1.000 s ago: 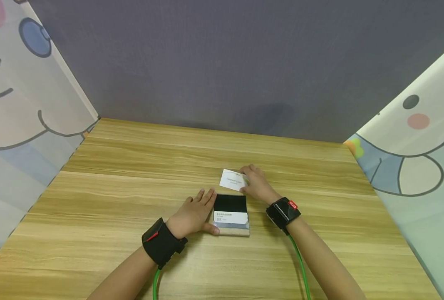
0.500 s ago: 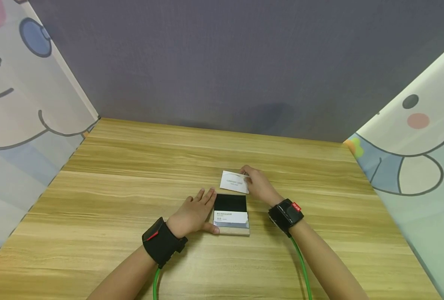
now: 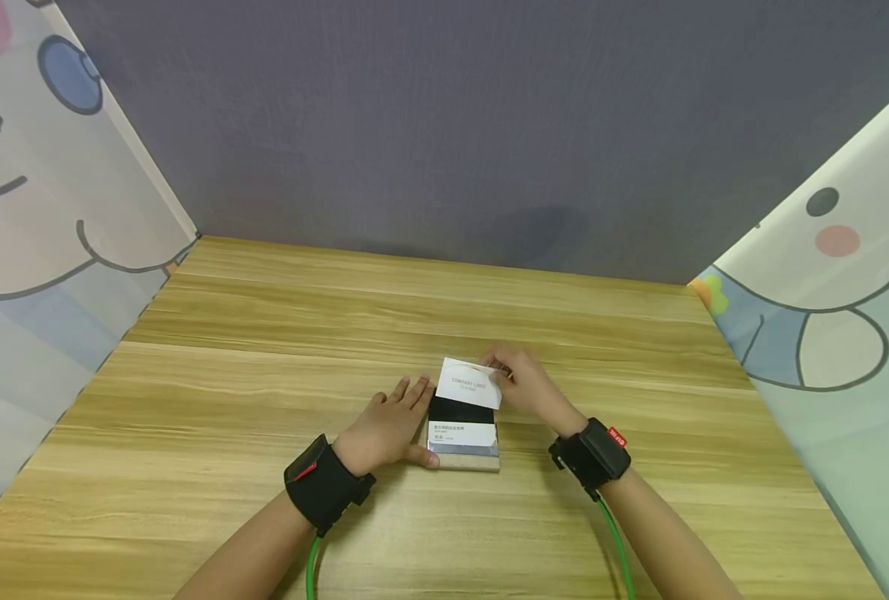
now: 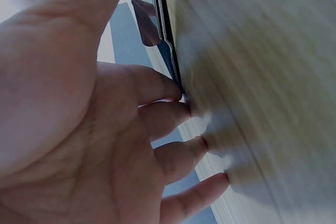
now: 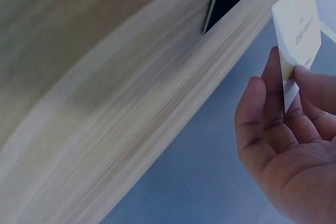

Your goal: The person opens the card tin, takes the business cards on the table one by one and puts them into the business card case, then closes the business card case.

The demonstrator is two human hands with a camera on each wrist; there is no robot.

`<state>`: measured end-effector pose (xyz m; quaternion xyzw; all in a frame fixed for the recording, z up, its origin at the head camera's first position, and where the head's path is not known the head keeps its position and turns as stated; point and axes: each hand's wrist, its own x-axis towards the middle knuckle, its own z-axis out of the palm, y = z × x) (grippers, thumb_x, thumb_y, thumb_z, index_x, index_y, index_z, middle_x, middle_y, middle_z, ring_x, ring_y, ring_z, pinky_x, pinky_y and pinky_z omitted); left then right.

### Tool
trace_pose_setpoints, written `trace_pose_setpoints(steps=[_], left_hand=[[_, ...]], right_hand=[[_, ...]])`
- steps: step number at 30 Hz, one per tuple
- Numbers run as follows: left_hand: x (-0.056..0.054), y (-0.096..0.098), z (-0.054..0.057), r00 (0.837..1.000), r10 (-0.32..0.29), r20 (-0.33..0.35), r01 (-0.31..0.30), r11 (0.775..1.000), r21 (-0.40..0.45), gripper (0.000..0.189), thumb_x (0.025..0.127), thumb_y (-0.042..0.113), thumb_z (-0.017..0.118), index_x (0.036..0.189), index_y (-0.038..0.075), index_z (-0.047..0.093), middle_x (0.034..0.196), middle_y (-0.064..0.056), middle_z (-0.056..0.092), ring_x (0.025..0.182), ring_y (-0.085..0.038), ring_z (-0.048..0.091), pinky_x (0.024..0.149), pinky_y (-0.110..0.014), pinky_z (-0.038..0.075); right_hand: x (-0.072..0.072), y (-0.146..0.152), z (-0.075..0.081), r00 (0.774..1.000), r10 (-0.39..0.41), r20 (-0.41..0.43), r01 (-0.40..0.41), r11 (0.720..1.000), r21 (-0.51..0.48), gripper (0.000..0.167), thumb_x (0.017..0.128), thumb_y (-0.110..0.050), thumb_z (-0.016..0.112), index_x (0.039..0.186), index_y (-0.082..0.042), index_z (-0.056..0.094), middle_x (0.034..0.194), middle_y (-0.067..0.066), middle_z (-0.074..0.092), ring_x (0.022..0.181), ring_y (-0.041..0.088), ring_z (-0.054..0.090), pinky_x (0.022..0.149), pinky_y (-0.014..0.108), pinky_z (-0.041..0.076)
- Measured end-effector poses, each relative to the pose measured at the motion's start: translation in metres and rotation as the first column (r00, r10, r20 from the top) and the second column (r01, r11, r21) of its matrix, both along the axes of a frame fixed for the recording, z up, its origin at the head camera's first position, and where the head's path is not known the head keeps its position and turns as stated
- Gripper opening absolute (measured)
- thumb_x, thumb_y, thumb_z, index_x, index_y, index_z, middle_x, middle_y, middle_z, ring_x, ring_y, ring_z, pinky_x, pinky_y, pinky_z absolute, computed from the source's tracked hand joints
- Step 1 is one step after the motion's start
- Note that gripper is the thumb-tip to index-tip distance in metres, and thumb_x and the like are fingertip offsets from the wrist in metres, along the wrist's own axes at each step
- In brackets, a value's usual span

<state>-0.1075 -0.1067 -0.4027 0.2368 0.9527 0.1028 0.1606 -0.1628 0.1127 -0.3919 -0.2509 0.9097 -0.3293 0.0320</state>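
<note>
My right hand (image 3: 526,383) pinches a white business card (image 3: 468,384) printed with a company logo by its right edge. In the right wrist view the thumb (image 5: 317,90) lies on one face of the card (image 5: 299,24), with fingers behind it. Below the card in the head view lies a card case (image 3: 462,461), black inside at the top, with another printed white card (image 3: 462,434) in its lower pocket. The held card overlaps the case's upper part. My left hand (image 3: 387,427) rests against the case's left side, fingers straight and fingertips on the table, thumb at the lower left corner.
The wood-grain table (image 3: 264,358) runs back to a dark grey panel (image 3: 444,125). Cartoon-printed walls (image 3: 826,333) stand on both sides. Black wrist bands (image 3: 592,457) with green cables (image 3: 620,550) sit on both arms.
My right hand has picked the card up off the table and brought it toward me, over the top of the card case. The left hand and the case have stayed put.
</note>
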Motion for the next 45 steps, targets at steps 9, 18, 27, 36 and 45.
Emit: trace_pose_setpoints(steps=[9, 18, 27, 36, 45], left_hand=[[0.001, 0.0, 0.001, 1.0, 0.008, 0.004, -0.008, 1.0, 0.011, 0.098, 0.073, 0.054, 0.065, 0.143, 0.0, 0.025, 0.152, -0.014, 0.019, 0.138, -0.036, 0.02, 0.102, -0.052, 0.031], [0.0, 0.0, 0.0, 1.0, 0.01, 0.006, -0.01, 1.0, 0.012, 0.098, 0.073, 0.054, 0.064, 0.144, 0.0, 0.024, 0.152, -0.013, 0.018, 0.138, -0.035, 0.02, 0.102, -0.051, 0.031], [-0.001, 0.0, -0.001, 1.0, -0.001, -0.006, 0.001, 1.0, 0.005, 0.098, 0.073, 0.055, 0.064, 0.144, 0.0, 0.024, 0.152, -0.013, 0.019, 0.138, -0.035, 0.02, 0.102, -0.051, 0.032], [0.0, 0.0, 0.0, 1.0, -0.004, -0.007, 0.004, 1.0, 0.011, 0.097, 0.073, 0.054, 0.064, 0.143, -0.001, 0.025, 0.151, -0.014, 0.02, 0.138, -0.035, 0.021, 0.101, -0.051, 0.032], [0.0, 0.0, 0.0, 1.0, -0.002, -0.009, 0.002, 1.0, 0.006, 0.098, 0.073, 0.055, 0.064, 0.143, 0.0, 0.024, 0.152, -0.013, 0.02, 0.138, -0.035, 0.021, 0.101, -0.05, 0.032]], right_hand=[[0.02, -0.001, 0.0, 0.996, 0.043, 0.075, -0.042, 0.999, -0.009, 0.02, 0.087, 0.005, 0.052, 0.101, -0.004, 0.062, 0.092, 0.009, 0.065, 0.066, 0.01, 0.048, 0.058, 0.021, 0.041], [0.025, -0.002, -0.006, 0.992, 0.065, 0.109, -0.065, 0.998, 0.0, 0.021, 0.087, 0.005, 0.05, 0.1, -0.007, 0.063, 0.093, 0.007, 0.066, 0.066, 0.008, 0.048, 0.057, 0.02, 0.041], [0.029, -0.005, -0.01, 0.992, 0.072, 0.101, -0.077, 0.996, 0.046, 0.021, 0.085, 0.005, 0.052, 0.099, -0.004, 0.064, 0.092, 0.009, 0.066, 0.06, 0.006, 0.045, 0.054, 0.018, 0.039], [0.035, -0.009, -0.013, 0.998, 0.028, 0.056, -0.033, 0.995, 0.093, 0.019, 0.084, 0.005, 0.056, 0.098, -0.003, 0.066, 0.102, 0.011, 0.065, 0.084, 0.015, 0.059, 0.066, 0.024, 0.047], [0.035, -0.009, -0.015, 1.0, 0.022, 0.016, -0.024, 0.995, 0.096, 0.021, 0.083, 0.005, 0.057, 0.097, -0.004, 0.068, 0.091, 0.007, 0.063, 0.073, 0.01, 0.052, 0.061, 0.02, 0.043]])
